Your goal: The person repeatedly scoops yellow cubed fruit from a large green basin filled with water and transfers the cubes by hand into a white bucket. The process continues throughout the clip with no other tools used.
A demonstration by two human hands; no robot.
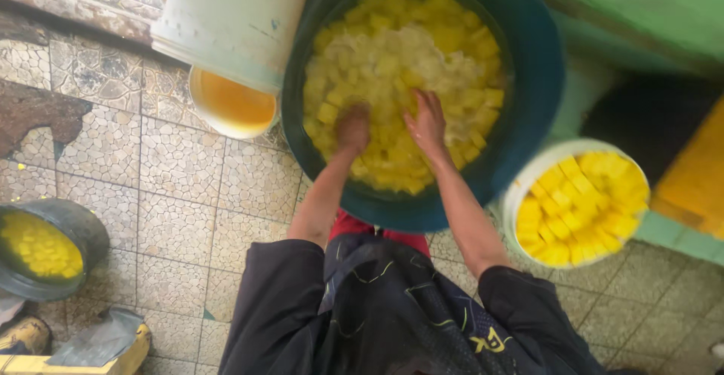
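Observation:
A big dark teal tub (532, 88) stands in front of me, filled with yellow cubes (452, 36) in pale, foamy liquid. Both my arms reach down into it. My left hand (352, 128) is pushed in among the cubes, its fingers buried and hidden. My right hand (427, 121) lies beside it with fingers spread on the cubes. I cannot see whether either hand holds any pieces.
A white bucket of yellow cubes (581, 202) stands at right. A white bucket (230, 21) and a small one of orange liquid (232, 104) stand at upper left. A dark bucket of yellow pieces (45, 248) sits at left on the tiled floor (173, 194). A green wall (641, 13) runs behind.

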